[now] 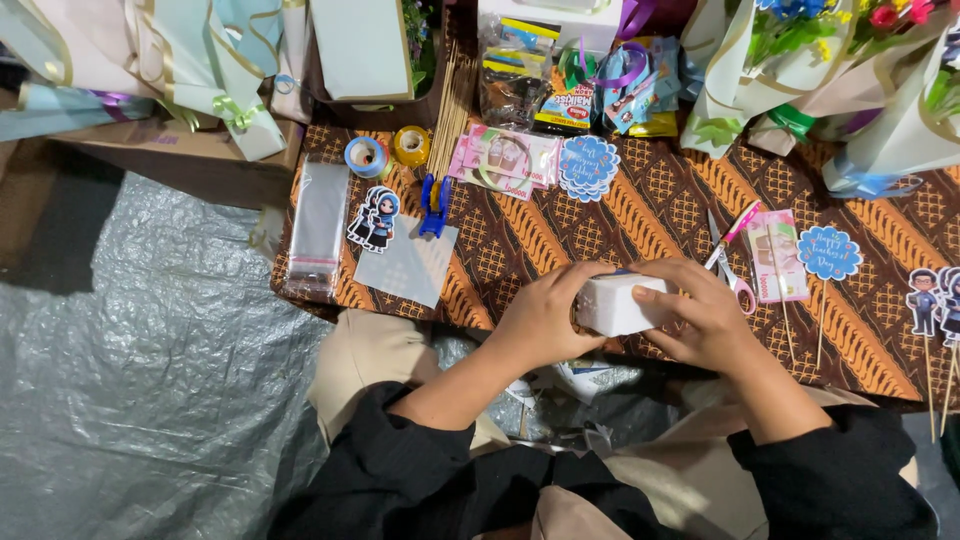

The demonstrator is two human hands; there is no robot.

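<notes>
Two hands | left hand [545,318], right hand [700,320] | grip white block [615,305] (fingers wrapped)

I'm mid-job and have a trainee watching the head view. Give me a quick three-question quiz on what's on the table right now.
1. True or false: both hands are on the white block.
2. Which lies just right of the right hand? A) the scissors B) the blue clamp C) the two tape rolls
3. Fill in: the table is covered by a brown patterned ____.

Key
1. True: the left hand and the right hand grip it from either side.
2. A: the pink-handled scissors lie beside the right hand; the clamp and tape rolls are further left.
3. Cloth.
</notes>
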